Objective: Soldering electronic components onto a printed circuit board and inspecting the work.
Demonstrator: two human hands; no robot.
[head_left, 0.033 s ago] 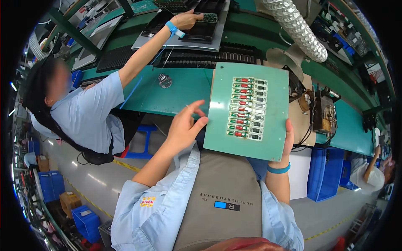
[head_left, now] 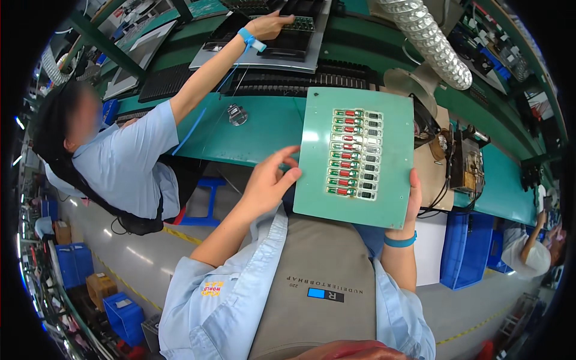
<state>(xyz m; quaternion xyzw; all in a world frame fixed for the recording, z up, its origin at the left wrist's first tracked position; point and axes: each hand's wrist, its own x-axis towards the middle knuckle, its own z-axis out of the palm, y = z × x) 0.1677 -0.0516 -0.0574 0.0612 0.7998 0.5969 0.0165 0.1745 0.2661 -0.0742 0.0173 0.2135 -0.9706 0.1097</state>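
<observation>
A flat green fixture plate (head_left: 393,159) is held up before my chest, tilted toward me. Down its middle runs a column of several small circuit boards (head_left: 344,156) with red and green parts, each set in a slot beside a dark chip-like part. My right hand (head_left: 414,201) grips the plate's right edge, thumb in front and the fingers hidden behind. At the left edge is my left hand (head_left: 270,183), its thumb and forefinger apart, their tips right by the rim; whether they press on it I cannot tell.
A green-topped bench (head_left: 264,123) runs ahead, with a small clear object (head_left: 237,114) on it. To the left a co-worker's arm (head_left: 207,78) reaches over a black tray. A silver duct (head_left: 429,42) hangs at upper right; a blue bin (head_left: 462,252) stands below the bench.
My left hand's fingertips have come closer to the plate's left edge. The plate has shifted very slightly upward.
</observation>
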